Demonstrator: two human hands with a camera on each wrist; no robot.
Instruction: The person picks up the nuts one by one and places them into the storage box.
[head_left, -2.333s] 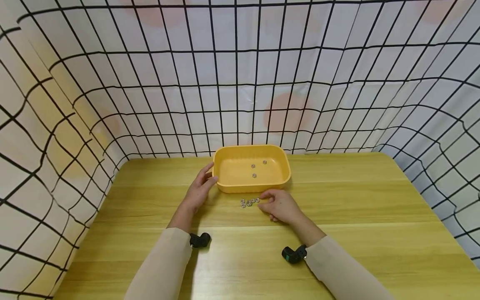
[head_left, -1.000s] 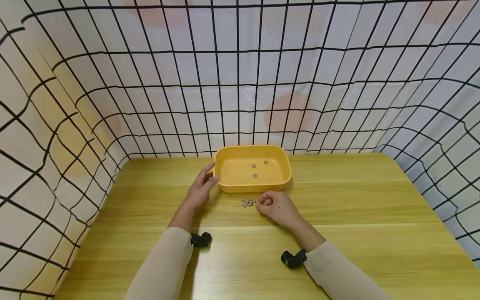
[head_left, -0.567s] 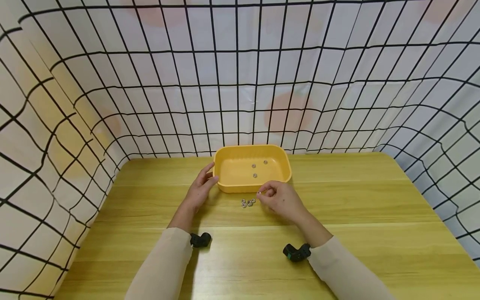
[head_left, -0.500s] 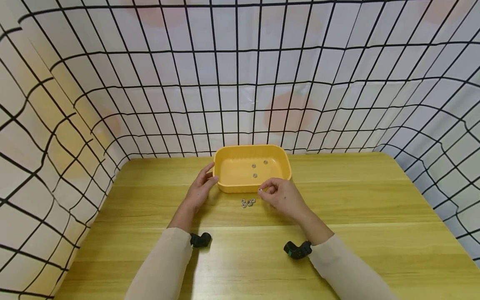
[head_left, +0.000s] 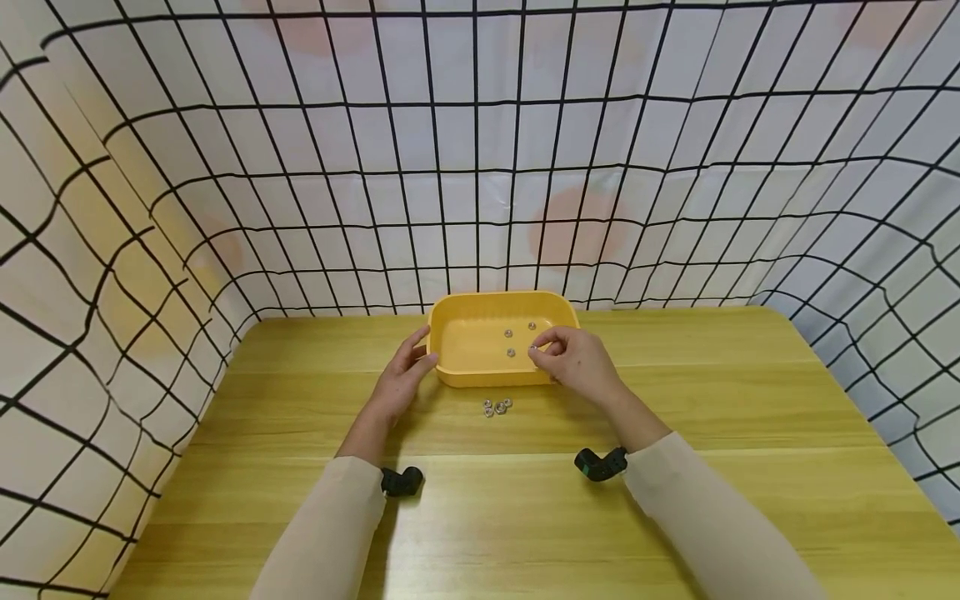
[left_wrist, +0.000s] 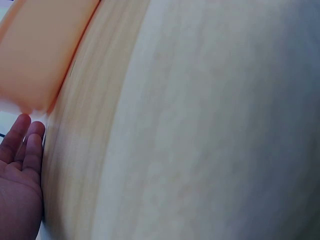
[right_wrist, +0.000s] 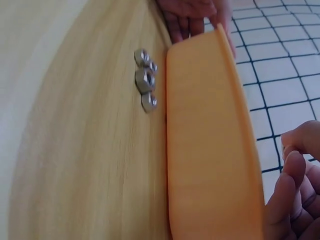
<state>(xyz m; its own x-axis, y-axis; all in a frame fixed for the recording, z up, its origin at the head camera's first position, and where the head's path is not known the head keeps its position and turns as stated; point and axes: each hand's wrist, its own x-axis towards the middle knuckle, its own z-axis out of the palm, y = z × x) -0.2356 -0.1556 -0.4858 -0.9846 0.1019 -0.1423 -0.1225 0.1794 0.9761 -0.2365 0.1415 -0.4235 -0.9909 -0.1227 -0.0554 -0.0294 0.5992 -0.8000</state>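
Note:
A yellow plastic bin (head_left: 480, 378) stands at the back of the wooden table with three metal nuts (head_left: 511, 352) on its floor. My left hand (head_left: 397, 383) touches the bin's left end, its fingers fairly straight, as the left wrist view also shows. Above the bin's front right side, my right hand (head_left: 583, 365) pinches a small nut (head_left: 533, 348) between thumb and forefinger; the fingertips hide most of it. Several hex nuts (right_wrist: 145, 80) lie clustered on the table just in front of the bin, one larger than the others.
Behind the table rises a white sheet with a black wire grid (head_left: 495, 200), which also closes off both sides. The bin's back rim is close to that grid. Wooden tabletop (head_left: 495, 517) stretches in front and to both sides.
My right hand has pinched the rightmost nut of the cluster, lifted it off the table and moved it up and forward over the bin. The left hand has stayed at the bin's end.

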